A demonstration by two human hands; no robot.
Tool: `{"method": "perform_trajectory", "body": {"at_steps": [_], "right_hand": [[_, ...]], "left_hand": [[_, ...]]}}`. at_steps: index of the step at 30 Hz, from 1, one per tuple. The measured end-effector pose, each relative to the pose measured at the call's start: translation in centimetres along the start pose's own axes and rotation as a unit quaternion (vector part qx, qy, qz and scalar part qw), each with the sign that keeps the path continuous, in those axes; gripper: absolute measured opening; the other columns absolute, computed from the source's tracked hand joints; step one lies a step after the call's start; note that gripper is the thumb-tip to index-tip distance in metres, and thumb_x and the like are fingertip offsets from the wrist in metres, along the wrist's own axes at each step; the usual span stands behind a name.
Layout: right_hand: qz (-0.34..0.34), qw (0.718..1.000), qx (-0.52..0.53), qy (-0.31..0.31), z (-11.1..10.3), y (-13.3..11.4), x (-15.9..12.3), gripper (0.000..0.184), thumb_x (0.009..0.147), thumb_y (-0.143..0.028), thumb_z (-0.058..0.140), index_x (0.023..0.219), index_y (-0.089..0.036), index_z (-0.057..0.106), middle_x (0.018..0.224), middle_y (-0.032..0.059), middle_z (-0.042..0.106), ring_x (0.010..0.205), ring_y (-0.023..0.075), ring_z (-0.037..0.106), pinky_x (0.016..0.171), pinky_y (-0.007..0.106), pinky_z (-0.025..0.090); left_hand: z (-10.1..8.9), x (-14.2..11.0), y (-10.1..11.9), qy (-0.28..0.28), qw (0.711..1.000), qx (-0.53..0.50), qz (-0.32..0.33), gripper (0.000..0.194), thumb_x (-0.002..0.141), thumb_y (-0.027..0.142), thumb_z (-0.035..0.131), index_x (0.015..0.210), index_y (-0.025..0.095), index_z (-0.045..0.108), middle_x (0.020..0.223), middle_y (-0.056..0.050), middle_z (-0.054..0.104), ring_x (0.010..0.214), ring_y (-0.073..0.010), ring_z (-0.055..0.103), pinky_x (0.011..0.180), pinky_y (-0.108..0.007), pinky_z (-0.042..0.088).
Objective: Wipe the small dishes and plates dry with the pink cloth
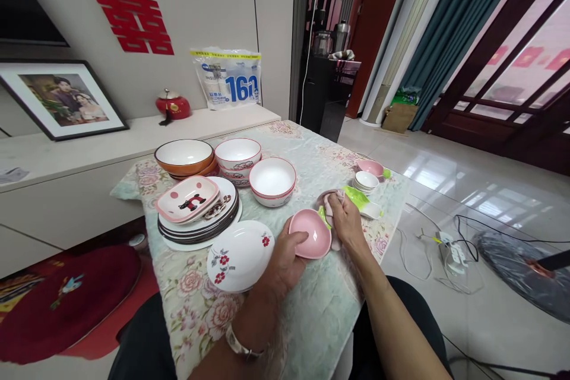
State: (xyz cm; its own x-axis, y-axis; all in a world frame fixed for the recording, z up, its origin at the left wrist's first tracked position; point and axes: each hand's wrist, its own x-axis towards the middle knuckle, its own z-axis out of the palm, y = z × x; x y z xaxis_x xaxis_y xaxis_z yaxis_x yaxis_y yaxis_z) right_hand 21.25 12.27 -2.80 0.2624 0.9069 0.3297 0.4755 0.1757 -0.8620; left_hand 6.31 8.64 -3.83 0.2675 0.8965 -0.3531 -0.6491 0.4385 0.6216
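A small pink bowl (315,236) with a green leaf-shaped handle is gripped in my left hand (287,255), the thumb over its rim. My right hand (346,219) is closed on a greyish-pink cloth (328,199), which it presses around the bowl's green handle. Left of my left hand lies a white plate (243,255) with red flowers. Beyond my right hand are a green-and-white dish (360,199), a stack of small white bowls (366,181) and another pink bowl (370,167) with a green tip.
Stacked plates (200,231) with a pink cat dish (187,199) on top stand at the left. Behind them are orange bowls (184,157) and red-rimmed white bowls (272,181). A cabinet (214,122) adjoins the table's far side. Cables (454,252) lie on the floor at right.
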Motion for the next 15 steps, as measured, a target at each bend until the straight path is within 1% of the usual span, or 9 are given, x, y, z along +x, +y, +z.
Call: {"method": "perform_trajectory", "body": {"at_steps": [2,4,6,8,9,10,11,13,15], "right_hand": [[-0.035,0.998,-0.044,-0.009,-0.9,-0.2,0.2,0.04,0.098,-0.048,0.036,0.079,-0.021,0.059,0.076,0.0026,0.057,0.077,0.0207,0.05,0.077,0.034,0.039],[-0.076,0.995,-0.057,-0.023,-1.9,-0.6,0.3,0.038,0.098,-0.042,0.034,0.083,-0.021,0.061,0.082,0.004,0.056,0.085,0.0221,0.049,0.083,0.037,0.04],[-0.102,0.992,-0.055,-0.04,-2.6,-1.3,0.1,0.03,0.095,-0.034,0.038,0.1,-0.021,0.064,0.093,0.0055,0.057,0.096,0.0233,0.05,0.087,0.038,0.041],[-0.121,0.988,-0.065,-0.074,-2.8,-2.2,-0.5,0.032,0.092,-0.028,0.046,0.119,-0.022,0.061,0.103,0.0063,0.058,0.101,0.0233,0.053,0.089,0.038,0.042],[-0.128,0.984,-0.079,-0.093,-2.6,-2.6,-0.9,0.034,0.09,-0.027,0.05,0.123,-0.022,0.058,0.105,0.0066,0.06,0.1,0.0231,0.054,0.088,0.038,0.043],[-0.13,0.981,-0.1,-0.106,-2.2,-2.9,-1.3,0.035,0.089,-0.027,0.053,0.123,-0.021,0.057,0.105,0.007,0.061,0.097,0.023,0.056,0.086,0.037,0.044],[-0.123,0.977,-0.131,-0.113,-1.8,-3.2,-1.7,0.032,0.088,-0.027,0.057,0.119,-0.02,0.057,0.102,0.0074,0.062,0.093,0.0231,0.057,0.081,0.035,0.044],[-0.094,0.966,-0.216,-0.107,-0.5,-3.6,-2.4,0.021,0.087,-0.027,0.061,0.106,-0.019,0.059,0.095,0.0078,0.062,0.081,0.022,0.058,0.069,0.032,0.043],[-0.077,0.945,-0.298,-0.107,0.8,-3.7,-2.9,0.009,0.089,-0.024,0.058,0.095,-0.019,0.059,0.096,0.0089,0.059,0.07,0.0186,0.054,0.06,0.029,0.038]], "left_hand": [[0.2,-0.2,0.5,0.029,0.999,-0.036,-0.02,0.046,0.074,0.025,0.071,0.118,0.02,0.059,0.102,-0.007,0.07,0.093,-0.0242,0.067,0.08,-0.039,0.056],[0.5,-0.3,1.0,0.032,0.996,-0.068,-0.038,0.047,0.082,0.041,0.068,0.121,0.019,0.058,0.113,-0.012,0.069,0.101,-0.0286,0.067,0.083,-0.045,0.057],[0.7,-0.3,1.3,0.015,0.995,-0.087,-0.051,0.051,0.086,0.051,0.06,0.123,0.017,0.059,0.119,-0.015,0.068,0.107,-0.0322,0.066,0.085,-0.049,0.056],[0.7,-0.2,1.3,-0.008,0.994,-0.091,-0.055,0.054,0.089,0.055,0.053,0.125,0.015,0.059,0.122,-0.016,0.068,0.109,-0.0337,0.064,0.087,-0.05,0.055],[0.7,-0.1,1.3,-0.02,0.994,-0.09,-0.056,0.055,0.09,0.055,0.05,0.127,0.015,0.059,0.123,-0.016,0.067,0.11,-0.0336,0.064,0.088,-0.05,0.055],[0.6,0.0,1.2,-0.033,0.994,-0.086,-0.054,0.056,0.091,0.055,0.048,0.128,0.015,0.059,0.125,-0.015,0.067,0.11,-0.0331,0.064,0.089,-0.05,0.055],[0.6,0.1,1.1,-0.046,0.994,-0.082,-0.051,0.056,0.092,0.055,0.047,0.13,0.016,0.059,0.126,-0.014,0.066,0.111,-0.0324,0.064,0.09,-0.049,0.055],[0.6,0.1,0.8,-0.066,0.994,-0.071,-0.041,0.055,0.092,0.055,0.048,0.132,0.02,0.057,0.129,-0.012,0.065,0.114,-0.0311,0.063,0.09,-0.046,0.054],[0.7,0.0,0.5,-0.074,0.995,-0.059,-0.02,0.054,0.091,0.054,0.052,0.135,0.024,0.055,0.134,-0.01,0.062,0.118,-0.0299,0.06,0.09,-0.043,0.054]]}}
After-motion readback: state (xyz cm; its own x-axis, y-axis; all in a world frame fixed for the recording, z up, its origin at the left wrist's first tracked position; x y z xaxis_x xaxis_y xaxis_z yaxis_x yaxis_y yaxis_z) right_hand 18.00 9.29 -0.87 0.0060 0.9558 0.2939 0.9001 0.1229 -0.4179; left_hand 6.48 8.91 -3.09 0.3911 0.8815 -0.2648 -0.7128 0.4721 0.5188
